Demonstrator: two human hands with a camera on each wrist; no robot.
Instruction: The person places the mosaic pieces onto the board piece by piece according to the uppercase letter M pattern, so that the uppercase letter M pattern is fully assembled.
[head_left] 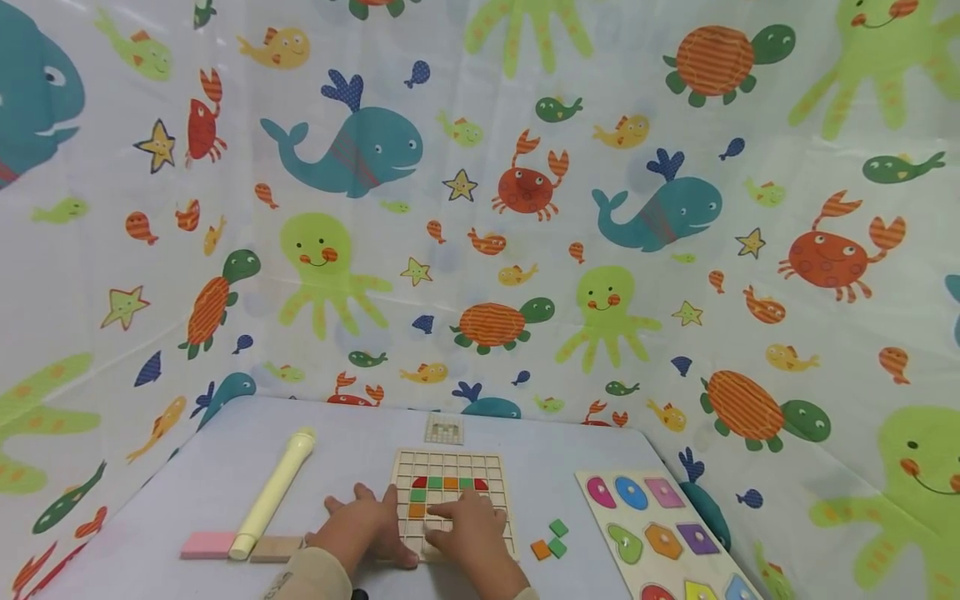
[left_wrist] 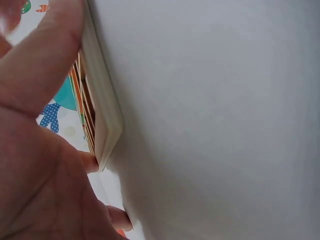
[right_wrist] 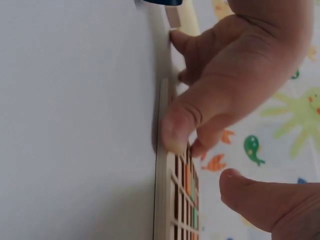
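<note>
A wooden grid board [head_left: 450, 460] lies in front of me with red, green and orange tiles in some squares. My left hand [head_left: 358, 527] holds its near-left corner, thumb along the near edge and index finger at the left side; the other fingers spread outward. In the left wrist view the thumb [left_wrist: 47, 60] lies over the board's edge. Above the right part of the board is my right hand [head_left: 476, 533], index finger and thumb apart over the squares. No tile shows between them. Some squares are hidden under this hand.
Loose green and orange tiles [head_left: 540, 549] lie right of the board. Farther right is a shape puzzle board [head_left: 611, 518]. On the left, a pale yellow rod [head_left: 273, 492] crosses a pink block [head_left: 207, 546] and a tan block [head_left: 276, 549]. A small patterned card [head_left: 445, 429] lies behind the board.
</note>
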